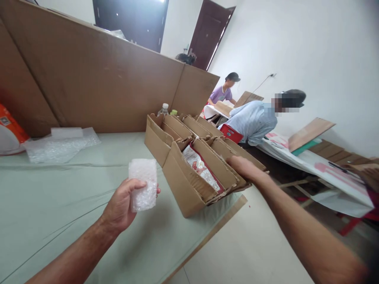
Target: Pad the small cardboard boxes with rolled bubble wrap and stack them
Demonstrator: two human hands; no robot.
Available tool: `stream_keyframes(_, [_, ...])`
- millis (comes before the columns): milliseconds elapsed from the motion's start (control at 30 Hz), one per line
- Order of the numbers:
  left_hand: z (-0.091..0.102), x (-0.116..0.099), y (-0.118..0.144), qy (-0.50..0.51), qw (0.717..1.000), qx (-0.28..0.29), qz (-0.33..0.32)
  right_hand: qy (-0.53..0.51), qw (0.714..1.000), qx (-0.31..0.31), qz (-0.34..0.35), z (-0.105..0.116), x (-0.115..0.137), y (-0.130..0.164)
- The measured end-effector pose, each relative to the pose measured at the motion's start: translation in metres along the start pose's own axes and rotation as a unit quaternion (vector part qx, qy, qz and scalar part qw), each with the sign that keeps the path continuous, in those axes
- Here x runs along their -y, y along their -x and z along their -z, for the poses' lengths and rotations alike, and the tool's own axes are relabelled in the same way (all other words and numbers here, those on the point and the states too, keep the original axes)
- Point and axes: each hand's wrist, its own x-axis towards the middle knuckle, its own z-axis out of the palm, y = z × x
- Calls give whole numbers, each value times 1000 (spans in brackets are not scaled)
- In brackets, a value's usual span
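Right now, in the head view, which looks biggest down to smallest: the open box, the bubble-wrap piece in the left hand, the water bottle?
1. Open box.
2. Bubble-wrap piece, held in the left hand.
3. Water bottle; it stands farther off, half hidden, so its true size is unsure.

- A table (59, 205) covered with a pale green cloth carries everything near the person.
- A near cardboard box (189, 185) stands open at the table's right edge, with wrapped, red-printed goods inside.
- A second open cardboard box (161, 136) stands just behind it, touching it.
- A sheet of bubble wrap (59, 148) lies flat near the far left, a white foam block (66, 132) on top.
- An orange and white bag (8, 134) sits at the left edge.
- A tall cardboard wall (97, 83) stands along the far side.
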Motion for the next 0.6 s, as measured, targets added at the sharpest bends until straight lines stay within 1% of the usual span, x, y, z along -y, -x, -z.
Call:
stream_keyframes(67, [-2,-3,-2,-20,1000,9,-4,15,1000,9,-21,-1,-1,-1])
stream_keyframes(100, [-6,-6,-2,-36,999,20,-8,23,999,3,-38,5,1,1])
stream_keyframes(133, [-11,-9,-2,-52,998,35,-16,36,998,-16,-56,16,5,5])
stream_keyframes(200, [-26,-17,-3,-70,992,83,-57,38,993,-91,-71,43,18,16])
stream_keyframes(233, [-36,-21,-3,-71,987,113,-87,13,988,-141,-55,58,29,24])
stream_keyframes(267, [-47,-24,-4,-66,980,146,-118,-28,982,-188,-20,71,43,33])
stream_keyframes(300, [-59,-26,-5,-59,971,180,-147,-84,972,-218,37,81,59,42])
stream_keyframes(333, [-70,-26,-6,-52,961,212,-171,-144,960,-213,108,88,75,49])
stream_keyframes(367, [-80,-26,-7,-42,952,237,-188,-194,949,-166,184,92,90,53])
stream_keyframes(400, [-87,-24,-9,-31,947,250,-200,-236,935,-107,241,92,99,54])
stream_keyframes(433, [-91,-23,-11,-19,945,250,-208,-272,922,-60,271,89,101,50])
stream_keyframes(467, [-90,-23,-13,-8,948,237,-213,-303,913,-42,268,85,96,41])
stream_keyframes(500, [-85,-24,-16,-2,953,215,-213,-326,914,-49,236,79,83,29])
stream_keyframes(533, [-75,-26,-18,-2,959,189,-211,-347,916,-96,176,71,63,13])
stream_keyframes(567, [-62,-29,-21,-9,964,164,-208,-338,927,-116,115,64,40,-4])
stream_keyframes(600, [-47,-33,-23,-22,969,140,-204,-308,944,-92,75,55,15,-20])
